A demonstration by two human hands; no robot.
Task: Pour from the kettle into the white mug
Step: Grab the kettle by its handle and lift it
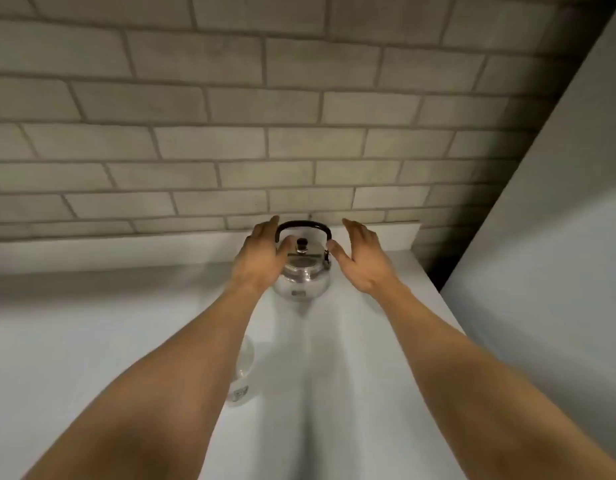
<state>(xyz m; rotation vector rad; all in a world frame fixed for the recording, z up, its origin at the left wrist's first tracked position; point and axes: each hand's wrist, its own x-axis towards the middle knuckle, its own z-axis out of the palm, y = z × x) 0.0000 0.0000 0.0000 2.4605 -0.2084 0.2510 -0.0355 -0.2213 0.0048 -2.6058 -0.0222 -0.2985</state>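
A small shiny steel kettle [304, 277] with a black arched handle and a black lid knob stands on the white counter [351, 358] close to the brick wall. My left hand [261, 258] is at the kettle's left side, fingers apart, thumb near the lid. My right hand [362, 258] hovers at its right side, fingers spread, thumb close to the handle's base. Neither hand grips the kettle. A white mug [242, 372] stands nearer to me, mostly hidden behind my left forearm; only its right side shows.
A pale brick wall [265, 133] rises right behind the kettle. A tall white cabinet side [548, 237] bounds the counter on the right. The counter's right edge runs diagonally past my right forearm.
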